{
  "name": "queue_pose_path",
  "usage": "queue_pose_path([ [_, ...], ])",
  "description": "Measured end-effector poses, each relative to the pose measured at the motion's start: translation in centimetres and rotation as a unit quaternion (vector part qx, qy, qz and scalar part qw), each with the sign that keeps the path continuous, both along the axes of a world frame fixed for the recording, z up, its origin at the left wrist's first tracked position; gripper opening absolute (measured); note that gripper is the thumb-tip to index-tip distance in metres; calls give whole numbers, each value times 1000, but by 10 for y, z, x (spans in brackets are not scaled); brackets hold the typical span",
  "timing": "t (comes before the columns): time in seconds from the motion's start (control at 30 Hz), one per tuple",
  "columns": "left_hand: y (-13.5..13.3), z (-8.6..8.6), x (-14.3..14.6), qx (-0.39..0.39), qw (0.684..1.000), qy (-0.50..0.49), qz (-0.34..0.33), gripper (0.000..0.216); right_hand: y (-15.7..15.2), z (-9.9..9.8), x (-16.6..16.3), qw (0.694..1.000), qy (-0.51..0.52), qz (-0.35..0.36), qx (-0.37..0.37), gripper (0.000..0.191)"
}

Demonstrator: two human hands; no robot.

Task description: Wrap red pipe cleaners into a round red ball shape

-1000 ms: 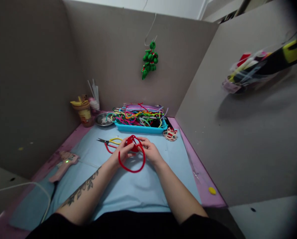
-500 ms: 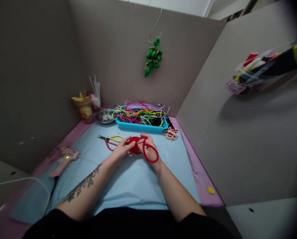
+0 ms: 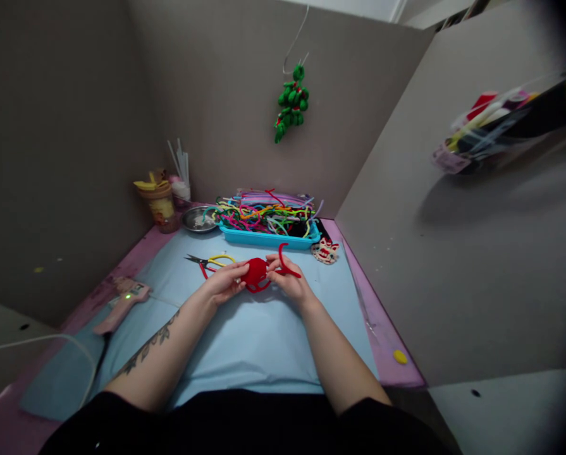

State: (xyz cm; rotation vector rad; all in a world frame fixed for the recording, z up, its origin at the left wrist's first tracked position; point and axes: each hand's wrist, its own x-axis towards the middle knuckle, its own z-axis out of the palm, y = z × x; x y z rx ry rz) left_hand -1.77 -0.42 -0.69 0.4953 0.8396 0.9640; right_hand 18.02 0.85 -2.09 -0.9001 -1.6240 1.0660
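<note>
A rounded red piece of fuzzy pipe cleaner work (image 3: 255, 272) is held above the blue sheet, in the middle of the view. My left hand (image 3: 229, 282) is closed on its left side, thumb on top. On the other side, my right hand (image 3: 287, 278) pinches a red pipe cleaner (image 3: 289, 272), whose free end curves up over the fingers. A red loop hangs below the rounded piece, between the hands. Just beyond my left hand lie scissors (image 3: 207, 261) with one yellow and one red handle.
A blue tray (image 3: 268, 239) heaped with coloured pipe cleaners stands at the back. Left of it are a metal dish (image 3: 200, 220) and a cup (image 3: 162, 207). A pink glue gun (image 3: 123, 308) with a green light lies left. A red-and-white ornament (image 3: 326, 251) sits right.
The rounded red piece has turned and shows more of its face. My right hand has shifted slightly right, and the red loop over it now appears as a curved end pointing up.
</note>
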Motion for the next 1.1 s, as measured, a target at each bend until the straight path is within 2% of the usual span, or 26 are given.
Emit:
queue_pose_path([
  [0.23,0,0,-2,8,1000,-1,-23,21,1,1,1,1000,-8,15,-17,13],
  [0.47,2,-5,-1,11,1000,-3,-16,21,-2,-5,-8,995,29,-34,-85,18],
  [0.67,0,-1,2,-3,1000,4,2,17,-5,-5,-9,996,52,-44,-60,15],
  [0.9,1,-3,2,-4,1000,17,0,15,-3,-5,-14,984,98,-56,-135,12],
  [1.1,1,-4,3,14,999,41,13,22,-2,-9,-19,969,136,-24,-204,20],
])
